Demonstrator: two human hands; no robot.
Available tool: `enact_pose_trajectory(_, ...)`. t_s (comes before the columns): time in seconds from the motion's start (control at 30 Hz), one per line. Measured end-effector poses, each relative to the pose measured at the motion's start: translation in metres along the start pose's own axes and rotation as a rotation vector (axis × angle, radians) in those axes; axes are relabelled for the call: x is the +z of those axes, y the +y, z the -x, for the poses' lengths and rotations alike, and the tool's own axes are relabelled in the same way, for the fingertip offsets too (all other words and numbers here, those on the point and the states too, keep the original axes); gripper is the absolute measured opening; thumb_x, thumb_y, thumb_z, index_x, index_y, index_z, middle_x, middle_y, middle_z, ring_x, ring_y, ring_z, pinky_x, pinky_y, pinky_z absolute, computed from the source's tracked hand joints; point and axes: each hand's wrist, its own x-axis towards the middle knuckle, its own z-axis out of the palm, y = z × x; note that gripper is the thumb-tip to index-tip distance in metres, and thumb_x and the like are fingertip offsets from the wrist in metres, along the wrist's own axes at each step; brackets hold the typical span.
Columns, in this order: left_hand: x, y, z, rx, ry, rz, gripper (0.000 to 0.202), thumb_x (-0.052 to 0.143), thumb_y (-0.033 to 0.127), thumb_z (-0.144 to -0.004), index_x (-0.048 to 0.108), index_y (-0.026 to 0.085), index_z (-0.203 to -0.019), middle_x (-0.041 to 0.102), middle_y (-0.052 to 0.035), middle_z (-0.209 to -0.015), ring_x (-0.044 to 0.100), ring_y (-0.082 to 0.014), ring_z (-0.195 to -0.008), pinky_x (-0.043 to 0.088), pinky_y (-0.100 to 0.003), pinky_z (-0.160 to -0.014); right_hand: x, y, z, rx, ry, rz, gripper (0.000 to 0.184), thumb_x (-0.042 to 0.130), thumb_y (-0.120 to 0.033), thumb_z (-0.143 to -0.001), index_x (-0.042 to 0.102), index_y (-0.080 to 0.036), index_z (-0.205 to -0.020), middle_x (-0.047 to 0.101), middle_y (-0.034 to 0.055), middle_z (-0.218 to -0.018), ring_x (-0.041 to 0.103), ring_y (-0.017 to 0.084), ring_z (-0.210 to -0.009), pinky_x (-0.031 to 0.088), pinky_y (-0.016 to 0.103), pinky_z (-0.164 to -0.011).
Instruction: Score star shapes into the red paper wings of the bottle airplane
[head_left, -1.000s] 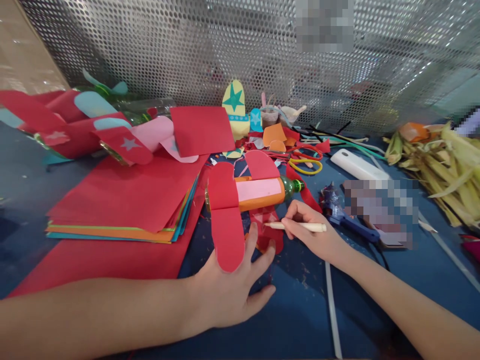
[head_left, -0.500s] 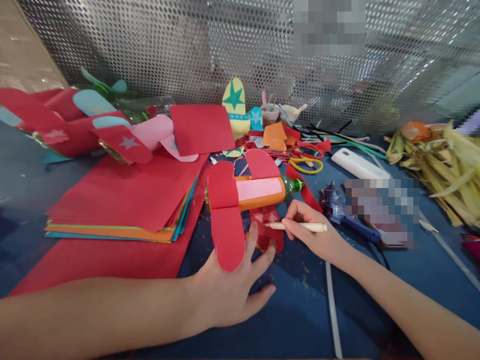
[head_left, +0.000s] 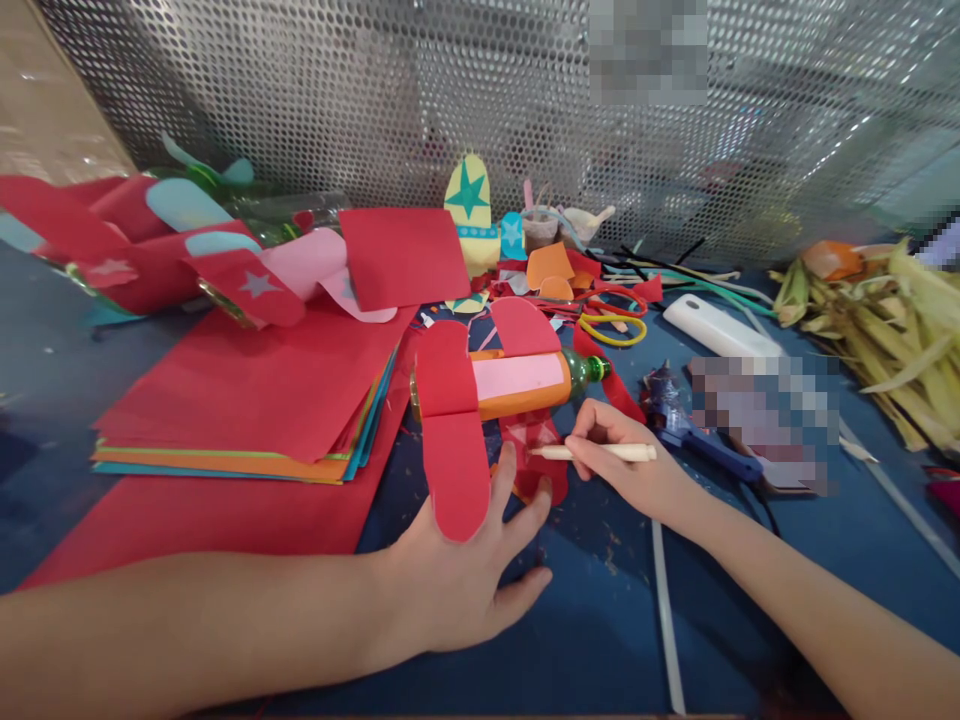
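In the middle lies a green plastic bottle [head_left: 581, 372] wrapped in orange and pink paper [head_left: 519, 378], with red rounded paper wings across it. The large front wing [head_left: 456, 470] overlaps part of my left hand [head_left: 457, 580]. My left fingers are spread, two fingertips resting on a smaller red paper piece [head_left: 541, 432] that bears faint pale star shapes. A cream-coloured pen [head_left: 619, 453] is pinched in my right hand [head_left: 637, 470], its tip at the small red piece. Part of that piece is hidden under the fingers.
Stacked coloured paper [head_left: 225, 400] lies left, below finished-looking red paper-covered bottles [head_left: 150, 250]. Behind are scissors with yellow handles [head_left: 615, 330] and paper scraps [head_left: 550, 266]. At right are a blue glue gun [head_left: 697, 440], a white device [head_left: 720, 325] and dried husks [head_left: 892, 330]. A perforated metal panel [head_left: 337, 100] stands behind.
Almost nothing differs. Both hands, the pen and the bottle keep practically the same positions, with only a tiny shift of the view.
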Motion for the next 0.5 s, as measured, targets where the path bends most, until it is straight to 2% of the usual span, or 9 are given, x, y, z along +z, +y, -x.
enact_pose_trajectory(0.5, 0.0019, 0.0005, 0.0012, 0.003, 0.055, -0.011, 0.053, 0.036, 0.053, -0.092, 0.048, 0.026, -0.136, 0.045, -0.0206, -0.136, 0.054, -0.0394, -0.109, 0.047, -0.051, -0.083, -0.0015, 0.0037, 0.0011, -0.023, -0.011, -0.032, 0.02, 0.05, -0.028, -0.09, 0.042, -0.022, -0.074, 0.05, -0.0061, -0.057, 0.043, 0.009, -0.051, 0.032, 0.023, -0.05)
